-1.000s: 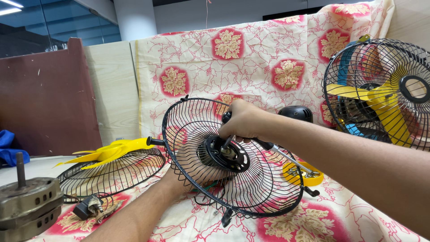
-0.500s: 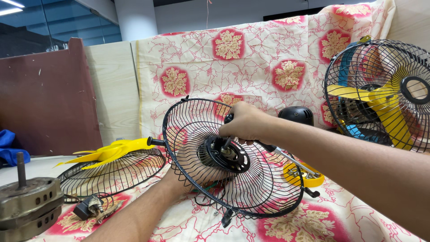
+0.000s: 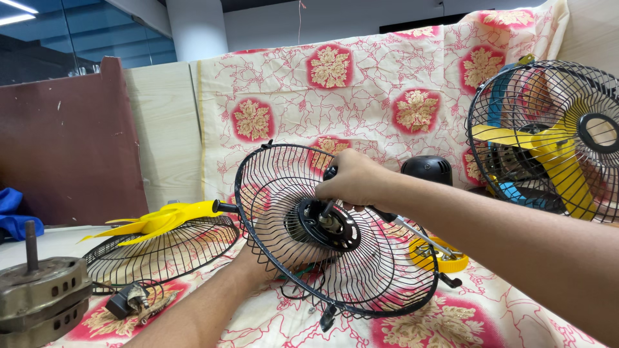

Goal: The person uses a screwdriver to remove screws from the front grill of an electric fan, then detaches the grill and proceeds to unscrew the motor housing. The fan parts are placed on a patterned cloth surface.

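1. Two hands work one black grille (image 3: 335, 232), held tilted near the middle of the table (image 3: 516, 316), its lower rim close to the floral cloth (image 3: 387, 84).
2. Right hand (image 3: 351, 179) is closed around a black tool handle (image 3: 330, 173); the tip meets the hub (image 3: 325, 223).
3. Left hand (image 3: 258, 261) sits behind the grille, gripping the motor at the back; fingers mostly hidden by wires.
4. Second grille (image 3: 161, 248) lies flat towards the left edge, yellow blade (image 3: 161, 218) on it.
5. Bare motor (image 3: 39, 293) at the near left corner.
6. Assembled fan (image 3: 548, 138) stands at the right edge.
7. Yellow ring (image 3: 438, 258) just beyond the held grille.
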